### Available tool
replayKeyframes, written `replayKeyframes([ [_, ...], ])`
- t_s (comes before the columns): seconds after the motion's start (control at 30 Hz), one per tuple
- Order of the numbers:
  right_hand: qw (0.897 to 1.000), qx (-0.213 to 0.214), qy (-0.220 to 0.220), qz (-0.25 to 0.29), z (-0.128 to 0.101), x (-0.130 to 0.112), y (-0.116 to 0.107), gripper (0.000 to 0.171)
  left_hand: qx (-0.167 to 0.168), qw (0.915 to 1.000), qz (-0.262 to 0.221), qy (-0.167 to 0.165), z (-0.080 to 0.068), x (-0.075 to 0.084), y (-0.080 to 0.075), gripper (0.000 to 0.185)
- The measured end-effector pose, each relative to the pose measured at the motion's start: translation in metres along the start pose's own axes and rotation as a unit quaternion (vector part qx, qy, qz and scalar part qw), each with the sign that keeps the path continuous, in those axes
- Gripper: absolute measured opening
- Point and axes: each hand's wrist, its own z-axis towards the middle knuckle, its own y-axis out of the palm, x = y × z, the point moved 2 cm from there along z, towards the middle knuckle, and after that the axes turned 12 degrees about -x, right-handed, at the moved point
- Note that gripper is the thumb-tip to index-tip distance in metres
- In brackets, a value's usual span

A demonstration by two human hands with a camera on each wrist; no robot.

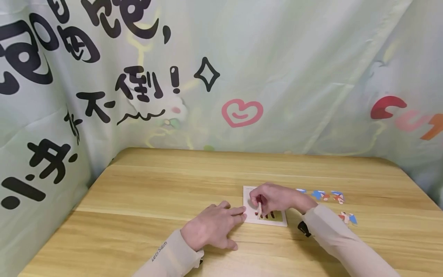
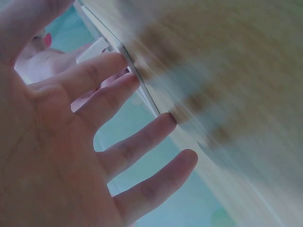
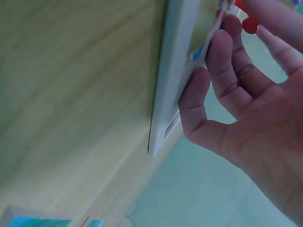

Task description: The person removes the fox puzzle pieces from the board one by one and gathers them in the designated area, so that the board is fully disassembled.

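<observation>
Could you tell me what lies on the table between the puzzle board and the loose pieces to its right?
In the head view, the right hand and wrist cross that stretch; beneath them only bare table shows between the puzzle board and the loose pieces.

Soft, even light fills the head view, bright and without glare; faint shadows lie under the hands on the bench (image 1: 173, 181). Edges bow from wide-angle distortion. Both wrist views are blurred, the bench smeared and out of focus.

Head view downward (wrist views close).
</observation>
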Motion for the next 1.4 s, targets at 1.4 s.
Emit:
replayKeyframes([
  [1.4, 0.998, 0.030, 0.000, 0.060, -0.031, 0.001, -0.018, 0.015, -0.003, 0.9999, -0.010, -0.006, 0.001, 0.000, 0.002, 0.078],
])
